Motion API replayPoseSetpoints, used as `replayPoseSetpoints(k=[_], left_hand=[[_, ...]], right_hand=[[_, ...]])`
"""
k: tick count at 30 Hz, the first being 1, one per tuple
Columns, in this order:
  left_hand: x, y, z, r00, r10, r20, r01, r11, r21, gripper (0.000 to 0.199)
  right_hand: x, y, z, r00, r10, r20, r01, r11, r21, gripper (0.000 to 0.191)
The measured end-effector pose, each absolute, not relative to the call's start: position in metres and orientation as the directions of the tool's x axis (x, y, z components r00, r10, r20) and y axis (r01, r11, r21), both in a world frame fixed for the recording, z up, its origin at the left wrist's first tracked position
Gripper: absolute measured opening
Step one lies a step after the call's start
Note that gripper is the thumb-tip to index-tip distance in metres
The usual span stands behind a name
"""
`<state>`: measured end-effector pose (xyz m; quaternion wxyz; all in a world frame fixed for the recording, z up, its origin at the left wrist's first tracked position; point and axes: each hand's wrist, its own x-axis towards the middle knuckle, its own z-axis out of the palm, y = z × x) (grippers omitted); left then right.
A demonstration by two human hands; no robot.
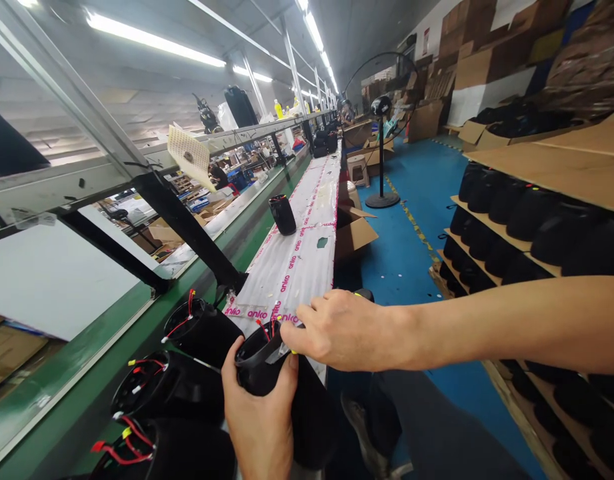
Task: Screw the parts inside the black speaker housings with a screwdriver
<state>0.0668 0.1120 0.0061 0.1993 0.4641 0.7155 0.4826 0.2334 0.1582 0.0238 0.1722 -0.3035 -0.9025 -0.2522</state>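
My left hand (261, 417) is wrapped round the open end of a black cylinder (311, 420), with its thumb near the rim. Red wires with small connectors stick out of that opening. My right hand (331, 330) is closed on a tool with a black and yellow handle (365, 294); its flat grey blade lies against the cylinder's rim, partly hidden by my fingers. To the left lie more black cylinders (201, 333) with red wires and white, red and yellow connectors at their open ends.
A single black cylinder (283, 215) stands on the bench covered with printed film (307, 260). The green conveyor (101, 367) runs along the left, beneath a metal frame. Shelves of black cylinders (517, 220), a stand fan (381, 153) and cartons are on the right.
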Motion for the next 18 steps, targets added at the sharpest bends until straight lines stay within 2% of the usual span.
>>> replayPoseSetpoints(k=[10, 18], left_hand=[[0.0664, 0.1135, 0.0050, -0.556, 0.818, 0.148, 0.467, 0.160, 0.870, 0.079], [0.0617, 0.1165, 0.0035, -0.564, 0.813, 0.143, 0.488, 0.188, 0.852, 0.083]], right_hand=[[0.2302, 0.1628, 0.0202, -0.740, 0.439, 0.510, 0.651, 0.658, 0.379, 0.020], [0.2295, 0.1615, 0.0179, -0.716, 0.492, 0.495, 0.678, 0.658, 0.328, 0.022]])
